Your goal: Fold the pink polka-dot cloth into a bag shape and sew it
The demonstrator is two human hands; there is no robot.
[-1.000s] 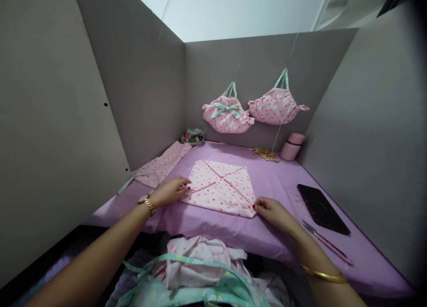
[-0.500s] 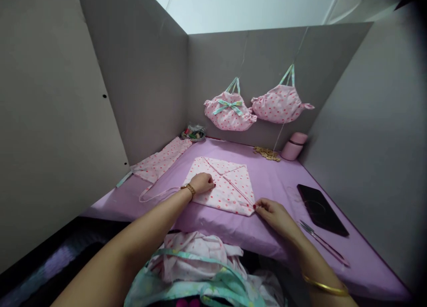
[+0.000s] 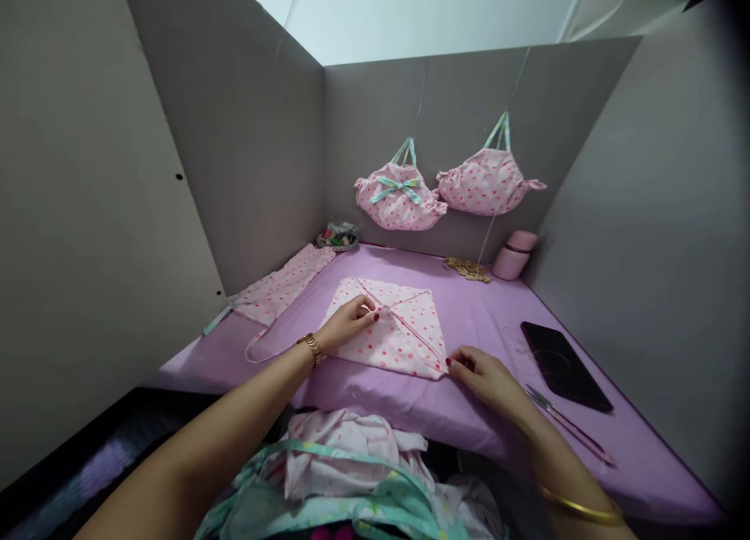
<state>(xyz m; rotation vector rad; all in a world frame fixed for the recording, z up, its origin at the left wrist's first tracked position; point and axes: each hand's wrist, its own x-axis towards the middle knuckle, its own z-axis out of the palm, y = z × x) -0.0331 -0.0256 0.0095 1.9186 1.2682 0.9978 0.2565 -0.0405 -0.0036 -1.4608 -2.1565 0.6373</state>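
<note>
A folded pink dotted cloth (image 3: 404, 345) lies flat on the purple-covered table (image 3: 480, 321), with folded edges and a seam running diagonally across its top. My left hand (image 3: 351, 321) pinches a bit of the cloth near its middle, where the folded edges meet. At the cloth's near right corner, my right hand (image 3: 474, 372) grips the corner between thumb and fingers. A thin pink strip (image 3: 263, 355) curves out from the left side of the cloth.
Another dotted cloth (image 3: 287, 286) lies at the left. Two dotted pouches (image 3: 401, 200) hang at the back. A basket (image 3: 338, 237), wooden pieces (image 3: 467, 270), pink bottle (image 3: 514, 255), phone (image 3: 566, 366) and scissors (image 3: 571, 425) surround the work. Fabric (image 3: 351, 462) is piled at my lap.
My left hand has shifted slightly left and up, and now lifts the cloth a little at the middle. My right hand remains at the corner. The view has moved slightly.
</note>
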